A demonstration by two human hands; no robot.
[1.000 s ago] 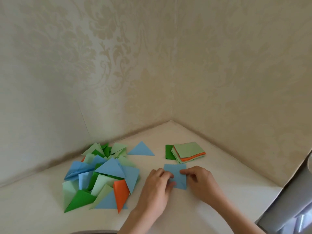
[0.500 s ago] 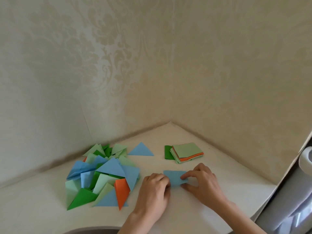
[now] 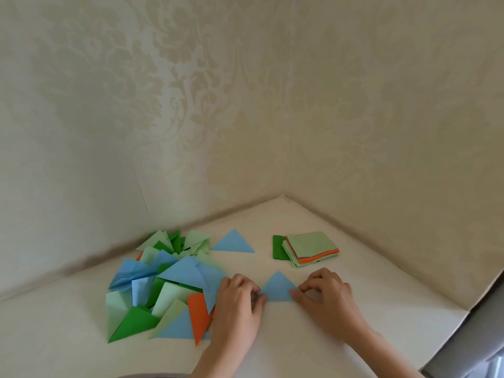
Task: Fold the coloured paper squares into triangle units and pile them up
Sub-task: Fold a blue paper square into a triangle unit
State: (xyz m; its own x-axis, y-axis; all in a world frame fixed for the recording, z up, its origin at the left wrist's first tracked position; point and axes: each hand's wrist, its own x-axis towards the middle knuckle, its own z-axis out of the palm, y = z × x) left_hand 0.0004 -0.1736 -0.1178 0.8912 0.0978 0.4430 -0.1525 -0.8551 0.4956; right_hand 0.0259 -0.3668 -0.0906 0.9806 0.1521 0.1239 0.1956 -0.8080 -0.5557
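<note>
Paper (image 3: 278,288) now a triangle, no longer square.

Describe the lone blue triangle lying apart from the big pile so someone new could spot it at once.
Start at the corner where the two papered walls meet the white tabletop. Between the heap of folded triangles and the stack of unfolded squares lies the lone blue triangle. Unlike the blue triangle between the hands, nothing touches it.

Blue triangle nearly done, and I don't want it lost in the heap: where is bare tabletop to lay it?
Bare tabletop lies between the lone blue triangle and the unfolded stack; more right of the right hand. It is crowded left of the left hand, at the folded pile.
</note>
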